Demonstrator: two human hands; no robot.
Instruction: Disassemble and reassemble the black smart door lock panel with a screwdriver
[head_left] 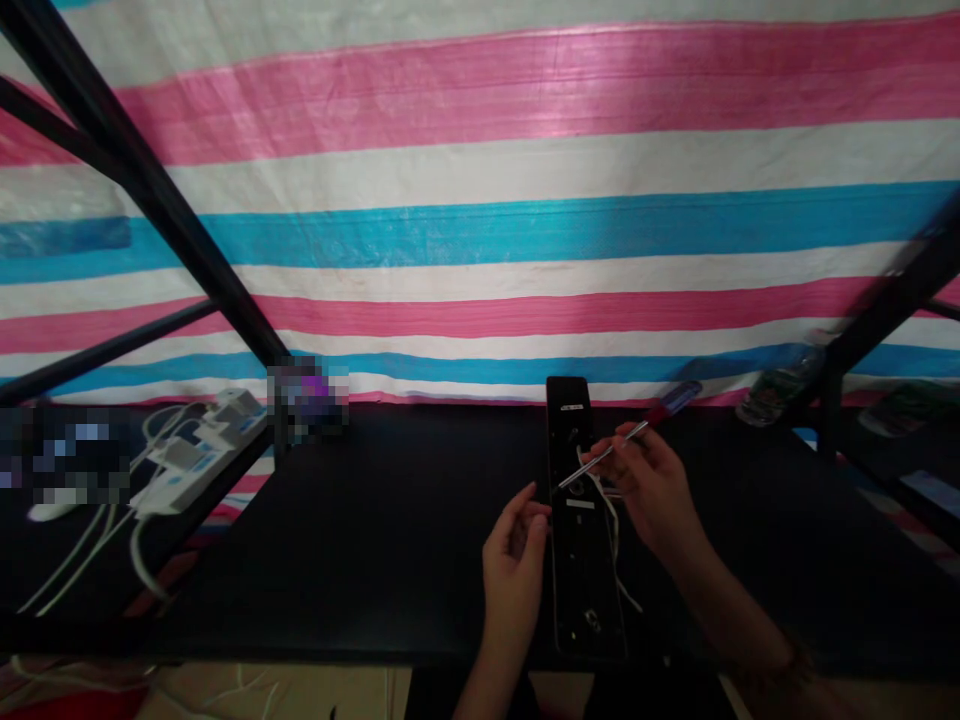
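Note:
A long black panel [586, 570] lies lengthwise on the dark table, with small labels, holes and a white cable [616, 535] along its right side. My right hand [651, 485] grips a screwdriver [596, 463] by its metal shaft. Its red and blue handle points up and to the right, and its tip reaches down to the panel's left side, near a round part. My left hand [516, 540] is at the panel's left edge, its fingers curled and apart with nothing seen in them. Whether its fingertips touch the panel is hard to tell.
A white power strip [202, 455] with plugs and cables stands at the left. Clear plastic bottles [776, 385] lie at the back right. Black metal frame bars [169, 215] rise at both sides. A striped tarp [480, 230] hangs behind the black table [360, 560].

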